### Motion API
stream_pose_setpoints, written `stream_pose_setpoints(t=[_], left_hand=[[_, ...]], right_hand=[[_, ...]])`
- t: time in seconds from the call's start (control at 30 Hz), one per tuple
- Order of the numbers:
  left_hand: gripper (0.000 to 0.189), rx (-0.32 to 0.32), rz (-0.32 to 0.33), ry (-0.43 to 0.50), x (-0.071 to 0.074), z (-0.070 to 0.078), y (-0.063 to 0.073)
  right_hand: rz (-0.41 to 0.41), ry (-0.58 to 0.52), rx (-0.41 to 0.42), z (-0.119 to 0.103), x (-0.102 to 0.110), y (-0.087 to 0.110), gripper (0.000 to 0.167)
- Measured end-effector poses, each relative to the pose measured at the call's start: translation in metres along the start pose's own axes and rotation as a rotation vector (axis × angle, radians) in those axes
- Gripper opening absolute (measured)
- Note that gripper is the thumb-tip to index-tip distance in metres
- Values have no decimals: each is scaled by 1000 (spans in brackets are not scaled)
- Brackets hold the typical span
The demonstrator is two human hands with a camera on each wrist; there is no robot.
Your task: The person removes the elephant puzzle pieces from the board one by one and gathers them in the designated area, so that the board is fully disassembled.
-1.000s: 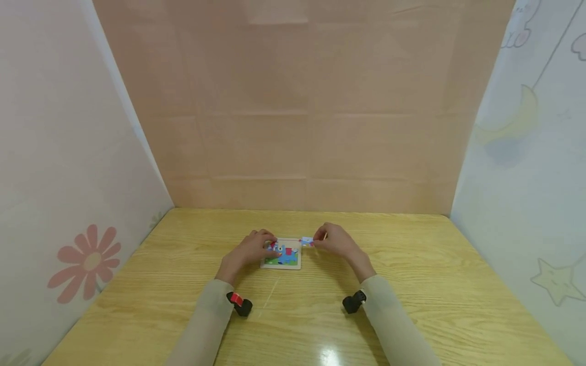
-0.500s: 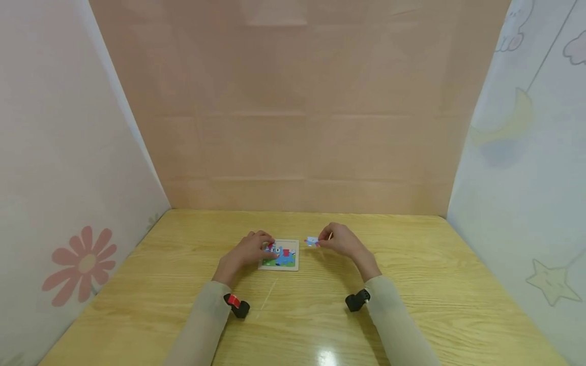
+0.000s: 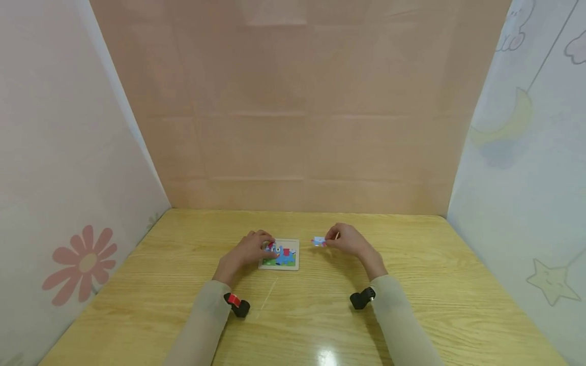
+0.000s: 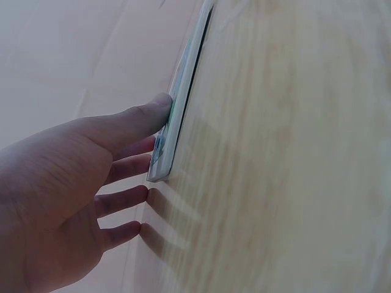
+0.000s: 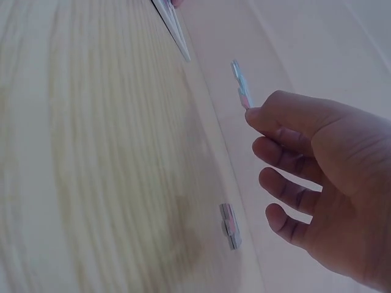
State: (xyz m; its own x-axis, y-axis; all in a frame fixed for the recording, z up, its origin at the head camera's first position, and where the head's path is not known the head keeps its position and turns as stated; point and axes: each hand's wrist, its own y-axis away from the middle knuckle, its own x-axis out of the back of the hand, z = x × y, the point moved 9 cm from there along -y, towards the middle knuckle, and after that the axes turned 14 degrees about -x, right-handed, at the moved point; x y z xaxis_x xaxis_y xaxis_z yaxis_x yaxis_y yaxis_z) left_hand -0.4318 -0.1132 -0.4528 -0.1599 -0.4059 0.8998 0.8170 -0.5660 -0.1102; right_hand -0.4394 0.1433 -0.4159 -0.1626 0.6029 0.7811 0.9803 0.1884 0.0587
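A small square jigsaw puzzle in a pale wooden frame (image 3: 297, 256) lies on the table, printed with a blue animal, red patches and green ground. My left hand (image 3: 249, 250) rests over its left side. The thumb lies on the picture; index and middle fingertips are at the far left part. In the left wrist view the other two fingertips are near the tabletop, beyond the frame's corner. My right hand (image 3: 349, 240) pinches a loose puzzle piece (image 3: 318, 241), white, blue and red, between thumb and index finger, raised right of the frame. Its other fingers curl loosely.
Another small flat piece (image 5: 230, 226) with a pink patch lies on the table beneath the right hand in the right wrist view. The wood-grain table (image 3: 293, 315) ends at a brown papered wall (image 3: 302, 127). Patterned walls flank both sides.
My right hand has moved the puzzle piece rightward, from beside the frame's right edge to a clear gap away. The left hand stays on the puzzle.
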Motion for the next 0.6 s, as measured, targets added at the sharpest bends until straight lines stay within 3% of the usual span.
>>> stream_pose_setpoints(t=[0.3, 0.6], left_hand=[[56, -9, -7, -12, 0, -1, 0], [53, -14, -6, 4, 2, 4, -1]], right_hand=[[-18, 4, -43, 9, 2, -1, 16], [-6, 121, -117, 23, -4, -4, 9]])
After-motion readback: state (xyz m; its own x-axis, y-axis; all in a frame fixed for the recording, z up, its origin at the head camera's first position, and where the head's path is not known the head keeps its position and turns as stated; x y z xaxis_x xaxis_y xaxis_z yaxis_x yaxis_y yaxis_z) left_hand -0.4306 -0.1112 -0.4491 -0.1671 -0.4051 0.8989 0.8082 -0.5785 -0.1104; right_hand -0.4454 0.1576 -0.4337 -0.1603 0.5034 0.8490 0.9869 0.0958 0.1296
